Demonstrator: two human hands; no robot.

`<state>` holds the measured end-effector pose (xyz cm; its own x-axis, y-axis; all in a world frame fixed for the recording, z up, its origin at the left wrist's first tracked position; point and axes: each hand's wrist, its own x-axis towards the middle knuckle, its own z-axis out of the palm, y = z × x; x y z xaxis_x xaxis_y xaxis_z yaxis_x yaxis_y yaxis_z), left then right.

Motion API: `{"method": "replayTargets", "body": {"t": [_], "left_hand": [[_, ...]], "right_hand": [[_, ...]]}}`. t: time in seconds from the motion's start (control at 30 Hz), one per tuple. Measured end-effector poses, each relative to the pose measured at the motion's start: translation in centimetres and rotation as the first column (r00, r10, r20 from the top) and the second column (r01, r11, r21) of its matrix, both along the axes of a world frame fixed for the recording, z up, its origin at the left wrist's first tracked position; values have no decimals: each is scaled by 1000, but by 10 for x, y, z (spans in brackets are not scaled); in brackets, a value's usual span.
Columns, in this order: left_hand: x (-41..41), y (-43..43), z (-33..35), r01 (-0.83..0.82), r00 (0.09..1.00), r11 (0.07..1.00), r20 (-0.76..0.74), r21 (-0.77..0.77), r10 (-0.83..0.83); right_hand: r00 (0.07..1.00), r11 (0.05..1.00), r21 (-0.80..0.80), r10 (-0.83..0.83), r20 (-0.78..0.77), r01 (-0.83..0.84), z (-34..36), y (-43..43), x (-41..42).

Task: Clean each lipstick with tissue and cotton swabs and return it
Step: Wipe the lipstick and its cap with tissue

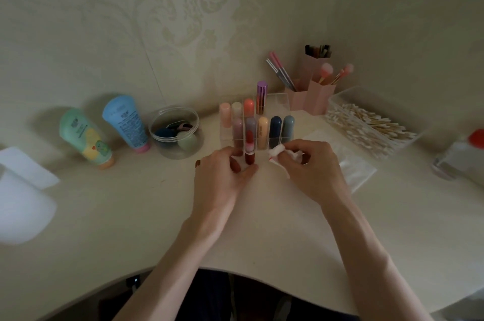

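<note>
Gripping a dark-red clear-capped lipstick (249, 158) in my left hand (222, 179), right hand (317, 166) pinching crumpled white tissue (279, 150); clear acrylic organizer (283, 100) at twelve o'clock holds coloured lipsticks (262, 128).

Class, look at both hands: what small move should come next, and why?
Probably bring the tissue in the right hand across to the red lipstick, which the left hand holds upright; the two are close but apart, so wiping seems next.

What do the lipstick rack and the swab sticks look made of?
Lipstick rack: likely clear glossy acrylic or similar plastic; tubes show through its walls. Swab sticks: probably wood or bamboo, matte tan with white tips; too small to be sure.
</note>
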<state>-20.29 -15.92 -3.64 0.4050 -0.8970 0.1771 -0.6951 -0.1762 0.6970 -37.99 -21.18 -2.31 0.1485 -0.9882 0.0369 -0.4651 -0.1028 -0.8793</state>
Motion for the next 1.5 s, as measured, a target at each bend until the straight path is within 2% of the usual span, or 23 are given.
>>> {"method": "replayTargets", "body": {"t": [0.1, 0.2, 0.27, 0.37, 0.43, 0.5, 0.57, 0.63, 0.7, 0.73, 0.77, 0.93, 1.03, 1.23, 1.37, 1.5], "left_hand": [[5, 21, 2, -8, 999, 998, 41, -67, 11], [22, 44, 4, -52, 983, 962, 159, -269, 97], [38, 52, 0, -99, 952, 934, 242, -344, 190], [58, 52, -8, -74, 942, 971, 304, -225, 142], [64, 48, -10, -13, 957, 988, 285, -156, 58], [68, 42, -10, -2, 963, 990, 265, -144, 40], [67, 40, -7, -42, 981, 985, 181, -166, 72], [64, 40, -2, -58, 993, 982, -111, -181, 38], [60, 43, 6, -21, 876, 981, -477, -193, -75], [59, 45, 9, -2, 811, 979, -573, -205, -118], [58, 46, 10, 19, 782, 977, -606, -210, -146], [56, 48, 7, 75, 766, 975, -614, -208, -190], [56, 49, 6, 95, 745, 968, -628, -233, -225], [55, 50, 7, 64, 754, 966, -622, -252, -212], [55, 49, 6, 65, 746, 965, -630, -256, -218], [58, 49, 6, -17, 714, 964, -679, -264, -173]], "right_hand": [[995, 996, 28, 83, -51, -82, 3, 0, 2], [958, 961, 46, 276, -77, -273, 8, 4, 5], [907, 910, 21, 414, -75, -414, 12, 10, 8], [853, 854, 32, 520, -44, -519, 13, 17, 13], [836, 838, 33, 546, -52, -545, 11, 20, 18], [835, 839, 27, 543, -84, -543, 8, 22, 20], [858, 862, -4, 505, -100, -507, 7, 25, 24], [865, 865, -87, 480, -148, -495, 4, 27, 28], [857, 850, -151, 470, -213, -504, -3, 28, 33], [864, 859, -156, 450, -226, -488, -4, 29, 35], [880, 875, -156, 424, -215, -459, -5, 29, 37], [969, 935, -259, 249, -1, -241, -10, 29, 41], [957, 937, -290, 248, 150, -197, -10, 33, 44], [948, 934, -344, 189, 255, -94, -12, 41, 49], [928, 921, -361, 252, 274, -144, -15, 41, 53], [904, 929, -269, 326, 278, -253, -23, 38, 59]]}}
